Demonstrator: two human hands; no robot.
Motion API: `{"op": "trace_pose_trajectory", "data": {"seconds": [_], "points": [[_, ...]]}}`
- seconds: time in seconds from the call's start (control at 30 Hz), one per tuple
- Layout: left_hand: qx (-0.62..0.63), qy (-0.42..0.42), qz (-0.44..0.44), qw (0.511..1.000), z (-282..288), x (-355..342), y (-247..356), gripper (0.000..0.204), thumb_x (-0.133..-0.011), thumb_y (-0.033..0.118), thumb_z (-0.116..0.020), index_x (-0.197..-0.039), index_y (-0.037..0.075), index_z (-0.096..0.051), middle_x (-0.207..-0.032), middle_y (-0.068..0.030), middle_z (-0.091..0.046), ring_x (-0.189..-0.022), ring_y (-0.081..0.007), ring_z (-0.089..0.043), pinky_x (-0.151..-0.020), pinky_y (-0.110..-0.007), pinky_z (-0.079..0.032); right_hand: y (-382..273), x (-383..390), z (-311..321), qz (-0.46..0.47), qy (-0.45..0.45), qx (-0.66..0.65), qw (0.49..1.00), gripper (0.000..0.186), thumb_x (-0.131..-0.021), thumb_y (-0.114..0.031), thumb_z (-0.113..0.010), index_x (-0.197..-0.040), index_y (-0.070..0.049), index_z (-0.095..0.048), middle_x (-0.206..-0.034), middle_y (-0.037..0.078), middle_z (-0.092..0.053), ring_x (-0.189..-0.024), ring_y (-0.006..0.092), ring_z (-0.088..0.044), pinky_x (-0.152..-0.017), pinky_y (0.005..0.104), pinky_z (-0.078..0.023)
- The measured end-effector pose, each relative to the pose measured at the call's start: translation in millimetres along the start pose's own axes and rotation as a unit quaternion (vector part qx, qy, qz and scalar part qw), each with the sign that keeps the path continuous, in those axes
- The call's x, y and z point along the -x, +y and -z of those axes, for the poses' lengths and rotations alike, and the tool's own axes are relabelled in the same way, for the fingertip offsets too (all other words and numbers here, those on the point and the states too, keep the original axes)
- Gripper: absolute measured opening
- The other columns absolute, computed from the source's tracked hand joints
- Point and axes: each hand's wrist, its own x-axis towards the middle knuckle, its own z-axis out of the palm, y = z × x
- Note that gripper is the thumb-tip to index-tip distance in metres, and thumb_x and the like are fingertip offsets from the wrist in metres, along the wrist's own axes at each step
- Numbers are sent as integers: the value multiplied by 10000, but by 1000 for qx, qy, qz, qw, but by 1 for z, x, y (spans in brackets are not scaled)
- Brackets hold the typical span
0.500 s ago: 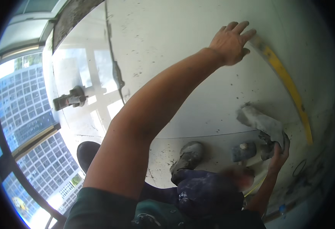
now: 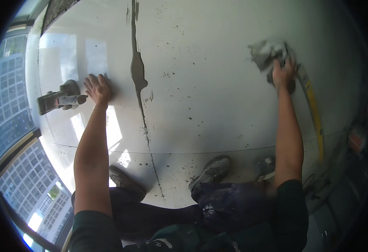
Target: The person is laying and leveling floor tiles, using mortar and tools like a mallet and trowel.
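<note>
- Closest in are the dark trousers [image 2: 238, 200], chalky with pale smears over the knee, and two scuffed shoes [image 2: 213, 169] planted apart, which I'd say steadies the forward lean.
- By the right knee sits a dark block [image 2: 263, 167] with a pale knob, too shaded for me to name.
- The left hand [image 2: 98, 89] grips nothing: fingers spread, palm down on the slab [image 2: 217, 113], seemingly a prop for the body's weight.
- Just beside it rests a lifter [image 2: 62, 99], a stubby handle over rounded cups, probably set there for a hold on a face too smooth to grab.
- The right hand, out at arm's length, is closed on the rag [image 2: 266, 52], bunched as if to make a pad; the cloth is limp, greyish white, ragged-edged, darker underneath.
- Near that hand lies the level [image 2: 311, 98], slim and yellow; whether they touch, I can't tell.
- The slab is pale and glossy, peppered with crumbs; a seam [image 2: 138, 71] of grey paste bulges midway.
- Beyond, at the left, tall windows [image 2: 10, 71] throw bright reflections.
</note>
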Motion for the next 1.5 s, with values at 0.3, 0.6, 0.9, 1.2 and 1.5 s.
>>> {"op": "trace_pose_trajectory", "data": {"seconds": [0.3,0.6,0.9,1.2,1.5], "points": [[-43,48,16,998,17,16,1,738,-1043,520,-311,-1569,4,-262,-1639,-236,-216,-1543,-367,-132,-1260,-474,-51,-400,-49,22,-110,-199,-44,973,1039,-881,-717,-582,-1633,-208,-75,-1704,90,-24,-1560,370,-15,-1242,610,-60],[-12,43,2,999,14,15,17,764,-1036,550,-306,-1570,6,-257,-1638,-242,-208,-1546,-359,-117,-1267,-467,-37,-417,-58,-24,159,-181,39,970,856,-947,-537,-625,-1600,-131,-250,-1658,106,-243,-1541,302,-172,-1265,497,-130],[-3,45,-5,999,6,15,27,770,-1025,546,-331,-1570,8,-259,-1643,-234,-203,-1548,-354,-120,-1265,-452,-40,-271,114,-22,491,-127,-122,854,523,-719,-361,-800,-1183,-138,-712,-1412,58,-569,-1340,353,-436,-1157,562,-241],[0,91,-23,996,1,7,9,781,-1004,553,-358,-1564,12,-287,-1646,-219,-216,-1550,-349,-118,-1266,-440,-40,-203,211,117,352,-334,-452,748,552,-637,-150,-843,-1175,-98,-730,-1361,197,-580,-1295,389,-515,-1037,462,-478],[23,-36,33,999,39,31,58,735,-1062,476,-288,-1565,-54,-204,-1660,-245,-126,-1560,-336,-56,-1283,-427,-17,-163,327,35,463,-226,-81,853,895,-686,-839,-661,-1338,-230,-605,-1504,196,-389,-1448,490,-215,-1120,741,-54]]}}
